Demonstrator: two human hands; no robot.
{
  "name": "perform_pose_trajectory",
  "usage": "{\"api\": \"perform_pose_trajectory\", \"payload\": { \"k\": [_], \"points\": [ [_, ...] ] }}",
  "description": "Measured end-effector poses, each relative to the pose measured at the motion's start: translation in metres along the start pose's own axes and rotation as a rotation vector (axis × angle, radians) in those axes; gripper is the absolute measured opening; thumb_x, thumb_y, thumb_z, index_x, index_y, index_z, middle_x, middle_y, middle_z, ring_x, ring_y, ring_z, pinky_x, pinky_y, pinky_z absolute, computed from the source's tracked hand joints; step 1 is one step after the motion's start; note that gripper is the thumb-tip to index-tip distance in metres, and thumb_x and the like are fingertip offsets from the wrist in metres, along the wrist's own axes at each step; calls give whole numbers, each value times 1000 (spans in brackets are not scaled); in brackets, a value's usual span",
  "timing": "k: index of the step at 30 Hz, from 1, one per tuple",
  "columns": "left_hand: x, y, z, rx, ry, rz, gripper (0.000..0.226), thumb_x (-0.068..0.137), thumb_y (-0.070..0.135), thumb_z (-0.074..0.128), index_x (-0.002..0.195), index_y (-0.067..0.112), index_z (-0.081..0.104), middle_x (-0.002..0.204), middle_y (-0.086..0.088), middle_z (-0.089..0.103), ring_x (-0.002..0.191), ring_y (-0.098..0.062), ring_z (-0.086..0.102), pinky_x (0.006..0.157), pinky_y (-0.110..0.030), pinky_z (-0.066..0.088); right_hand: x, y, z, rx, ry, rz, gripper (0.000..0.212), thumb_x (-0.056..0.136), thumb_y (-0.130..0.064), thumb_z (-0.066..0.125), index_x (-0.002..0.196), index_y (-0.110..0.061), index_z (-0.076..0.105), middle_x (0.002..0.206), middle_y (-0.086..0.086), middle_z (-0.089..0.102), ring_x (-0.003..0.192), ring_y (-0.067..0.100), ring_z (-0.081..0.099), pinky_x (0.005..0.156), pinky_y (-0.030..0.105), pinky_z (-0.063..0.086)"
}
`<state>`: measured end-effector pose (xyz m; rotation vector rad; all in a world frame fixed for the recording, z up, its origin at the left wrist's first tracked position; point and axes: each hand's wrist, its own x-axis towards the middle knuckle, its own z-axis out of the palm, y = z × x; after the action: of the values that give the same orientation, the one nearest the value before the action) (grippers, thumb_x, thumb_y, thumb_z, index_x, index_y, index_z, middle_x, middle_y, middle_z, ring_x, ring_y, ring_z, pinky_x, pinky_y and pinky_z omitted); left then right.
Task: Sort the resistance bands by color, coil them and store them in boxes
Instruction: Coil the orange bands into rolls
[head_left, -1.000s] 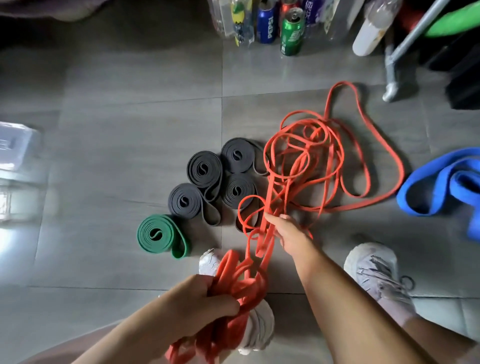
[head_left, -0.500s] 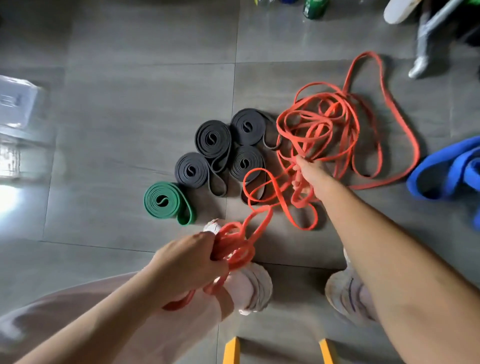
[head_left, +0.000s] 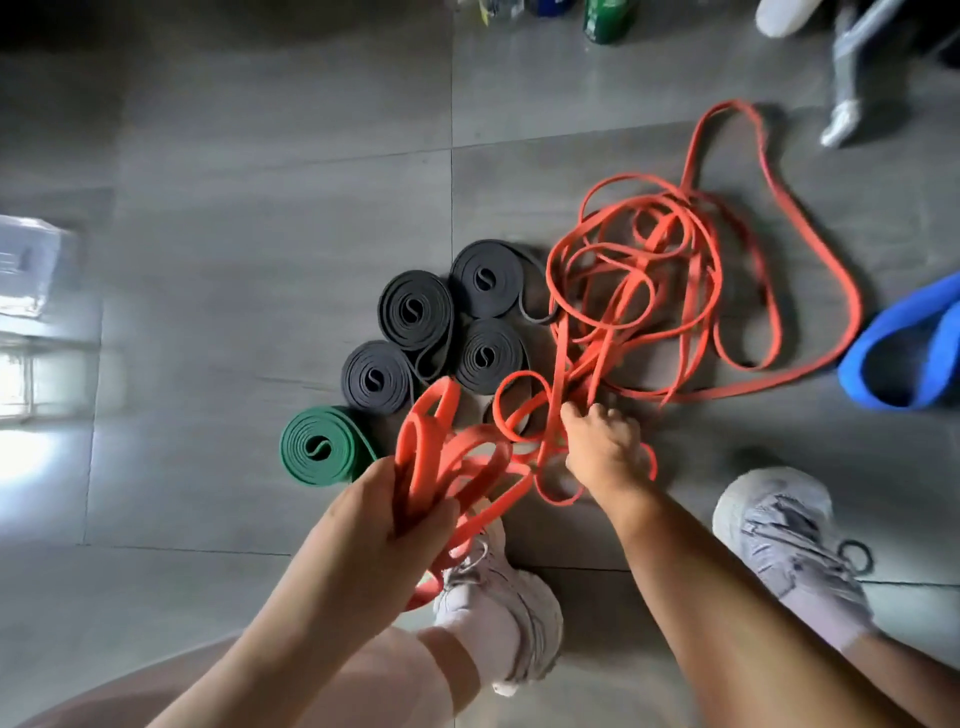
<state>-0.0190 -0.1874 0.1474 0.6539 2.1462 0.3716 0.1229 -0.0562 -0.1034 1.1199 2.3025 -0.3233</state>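
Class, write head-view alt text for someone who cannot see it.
The left hand and right hand grip tangled orange bands over a grey floor. Nearby lie four coiled black bands, a coiled green band and a blue band.

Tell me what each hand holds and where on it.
Both hold the orange bands: left hand grips a gathered bunch of loops; right hand pinches strands at the tangle's near edge.

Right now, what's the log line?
left hand: holds orange bands | right hand: grips orange bands | black coils, green coil: floor
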Motion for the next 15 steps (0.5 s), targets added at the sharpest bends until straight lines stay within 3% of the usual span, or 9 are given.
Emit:
{"api": "perform_pose_trajectory", "payload": {
  "k": [3, 5, 9, 11, 15],
  "points": [
    [0, 4, 1, -6, -22, -32, 30, 67, 49, 53, 79, 21, 55, 69, -2, 67, 62, -18, 67, 66, -46, 56, 2, 14, 1, -54, -86, -138, 30, 86, -14, 49, 114, -22, 59, 114, 6, 61, 106, 28, 60, 83, 34, 48],
    [0, 9, 1, -1, -21, -44, 30, 66, 49, 53, 79, 21, 55, 69, -2, 67, 62, -18, 67, 65, -46, 56, 3, 27, -1, 107, -54, -75, 29, 86, -15, 47, 112, -24, 56, 109, 5, 64, 101, 30, 63, 78, 35, 50],
    [1, 21, 2, -8, -23, 5, 22, 75, 40, 61, 82, 20, 56, 67, -2, 68, 61, -16, 68, 63, -45, 57, 13, 59, -24, 729, 162, 254, 29, 77, -35, 56, 99, -17, 59, 96, 15, 68, 94, 39, 63, 74, 41, 49],
    [1, 30, 3, -45, -12, 46, 9, 83, 24, 64, 82, 18, 57, 64, 1, 68, 58, -11, 68, 63, -41, 58, 22, 76, -59, 872, 302, 356, 33, 80, -32, 59, 105, -12, 61, 104, 21, 67, 99, 40, 60, 78, 42, 45],
    [1, 52, -1, -128, -7, 115, 12, 84, 22, 62, 86, 11, 58, 65, -1, 71, 56, -13, 68, 62, -42, 58, 48, 119, -155, 1041, 581, 371, 40, 81, -31, 56, 114, -7, 59, 113, 18, 65, 107, 34, 58, 88, 36, 39]
  ]
}}
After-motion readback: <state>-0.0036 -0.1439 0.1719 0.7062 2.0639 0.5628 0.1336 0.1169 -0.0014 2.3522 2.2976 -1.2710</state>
